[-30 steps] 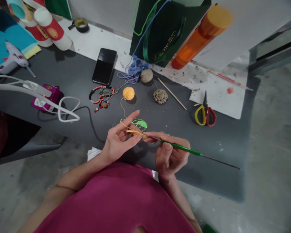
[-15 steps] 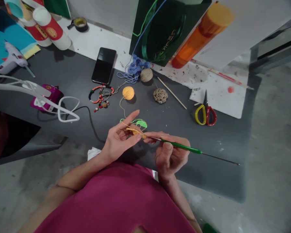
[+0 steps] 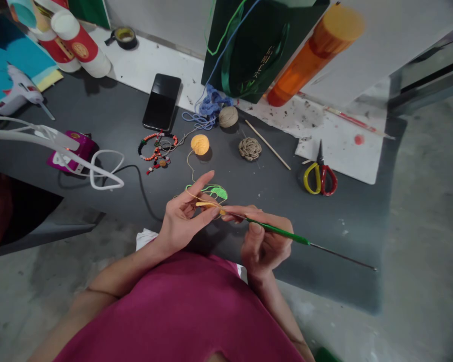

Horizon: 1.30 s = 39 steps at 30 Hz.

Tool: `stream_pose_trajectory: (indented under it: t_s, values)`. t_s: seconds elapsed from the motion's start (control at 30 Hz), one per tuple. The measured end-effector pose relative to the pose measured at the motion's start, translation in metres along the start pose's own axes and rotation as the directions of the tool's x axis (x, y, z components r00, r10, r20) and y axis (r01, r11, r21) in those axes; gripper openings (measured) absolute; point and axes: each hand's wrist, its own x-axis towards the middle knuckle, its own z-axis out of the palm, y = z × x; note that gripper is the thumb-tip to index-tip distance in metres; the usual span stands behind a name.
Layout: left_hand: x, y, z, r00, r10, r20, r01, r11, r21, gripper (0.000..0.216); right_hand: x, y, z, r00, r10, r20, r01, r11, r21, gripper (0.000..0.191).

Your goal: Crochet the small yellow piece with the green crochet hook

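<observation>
My left hand [image 3: 183, 216] pinches a small yellow crochet piece [image 3: 207, 204] between thumb and fingers, with the index finger stretched out and yellow yarn running over it. That yarn leads up to a yellow yarn ball [image 3: 200, 144] on the dark table [image 3: 109, 120]. My right hand [image 3: 264, 241] grips a green-handled crochet hook [image 3: 283, 232], its tip at the yellow piece and its long metal end pointing right. A green crochet piece [image 3: 216, 191] lies on the table just beyond my fingers.
Yellow-and-red scissors [image 3: 320, 177], a beige yarn ball [image 3: 228, 116], a woven tan disc [image 3: 249, 149], a wooden stick [image 3: 267, 137], a black phone [image 3: 162, 102], bead bracelets [image 3: 156, 148], blue yarn [image 3: 210, 105], a green bag [image 3: 252, 45], an orange tube [image 3: 313, 55], a glue gun [image 3: 17, 90] and white cables [image 3: 98, 173].
My right hand has tilted the hook, so its long metal end points lower to the right. Both hands have shifted slightly to the left; the left keeps its pinch.
</observation>
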Motion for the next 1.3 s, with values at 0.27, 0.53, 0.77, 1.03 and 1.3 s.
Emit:
stream_pose_trajectory:
  t_s: [0.27, 0.53, 0.77, 1.03, 1.3]
  values:
    - [-0.006, -0.009, 0.000, 0.963, 0.266, -0.041, -0.245, 0.929, 0.279, 0.060, 0.000, -0.004, 0.001, 0.999, 0.032, -0.010, -0.033, 0.998, -0.052, 0.028]
    - [-0.010, -0.013, -0.005, 0.832, 0.549, 0.083, -0.492, 0.659, 0.569, 0.060, -0.001, -0.006, 0.007, 0.999, 0.022, -0.038, -0.028, 0.986, -0.165, 0.022]
    - [-0.008, -0.008, 0.004, 0.963, 0.253, -0.094, -0.228, 0.948, 0.220, 0.066, -0.002, 0.005, 0.012, 0.971, -0.224, -0.081, 0.215, 0.971, -0.109, 0.030]
    - [-0.001, -0.003, 0.002, 1.000, 0.001, -0.030, -0.001, 1.000, 0.013, 0.080, -0.002, 0.002, 0.007, 0.997, -0.075, -0.035, 0.072, 0.995, -0.065, 0.030]
    - [0.004, -0.007, 0.000, 0.997, -0.071, 0.022, 0.073, 0.990, -0.124, 0.079, -0.002, 0.004, 0.013, 0.993, -0.008, -0.115, 0.003, 0.999, -0.043, 0.030]
